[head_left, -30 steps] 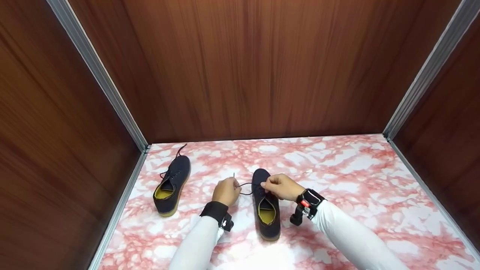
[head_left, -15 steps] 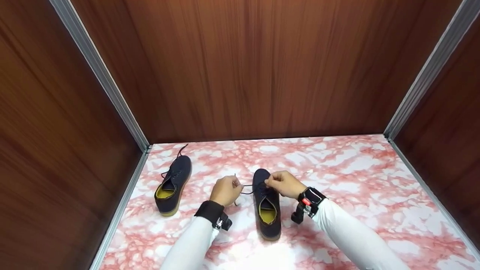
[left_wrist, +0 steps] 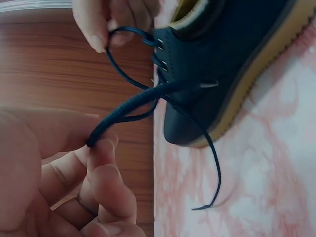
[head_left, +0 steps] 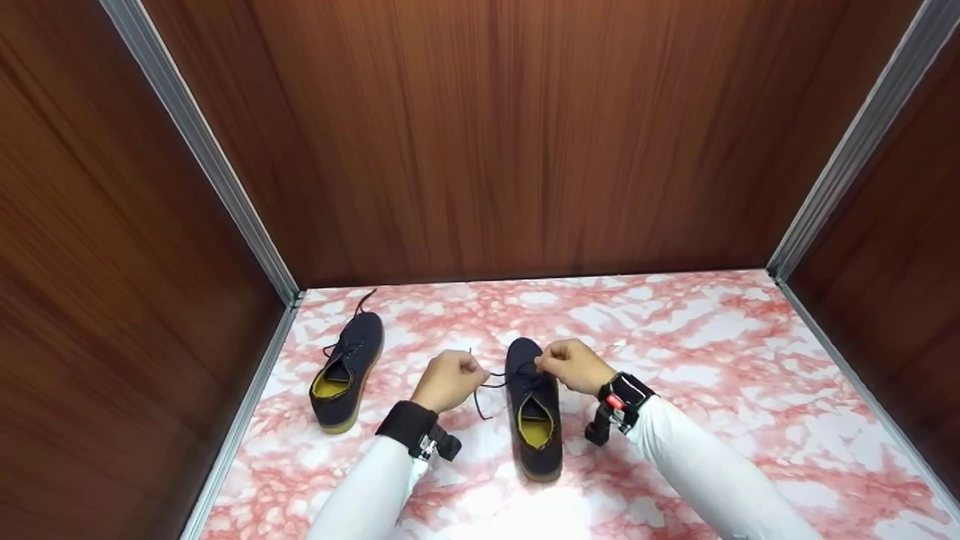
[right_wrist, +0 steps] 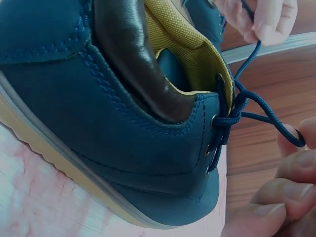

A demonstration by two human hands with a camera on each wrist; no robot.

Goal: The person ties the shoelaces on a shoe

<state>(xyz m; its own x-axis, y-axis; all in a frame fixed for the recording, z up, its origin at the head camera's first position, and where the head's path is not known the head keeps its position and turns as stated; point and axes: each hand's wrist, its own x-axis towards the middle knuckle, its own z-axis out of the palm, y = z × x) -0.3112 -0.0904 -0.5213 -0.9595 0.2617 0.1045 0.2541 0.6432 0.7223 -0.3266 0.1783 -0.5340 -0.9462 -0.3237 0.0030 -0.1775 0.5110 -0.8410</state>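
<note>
A dark navy shoe (head_left: 529,382) with a yellow lining and tan sole stands on the marbled surface, its toe pointing away from me. To its left, my left hand (head_left: 450,381) pinches the navy shoelace (left_wrist: 133,102) between thumb and forefinger, a free end sticking out past the pinch. Above the shoe's front, my right hand (head_left: 576,366) pinches a loop of the same lace (right_wrist: 269,112) with thumb and fingertips. Both strands run to a crossing at the top eyelets. Another loose lace end (left_wrist: 217,173) dangles in the left wrist view.
A matching shoe (head_left: 349,367) stands farther left, its lace trailing past the toe. Brown wood-grain panels (head_left: 480,150) wall the red-and-white surface (head_left: 697,352) at the back and sides, with metal strips (head_left: 225,180) in the corners.
My left hand has drawn slightly left, and a lace end now hangs below it. My right hand has shifted a little right with its loop. The shoes have stayed about where they were.
</note>
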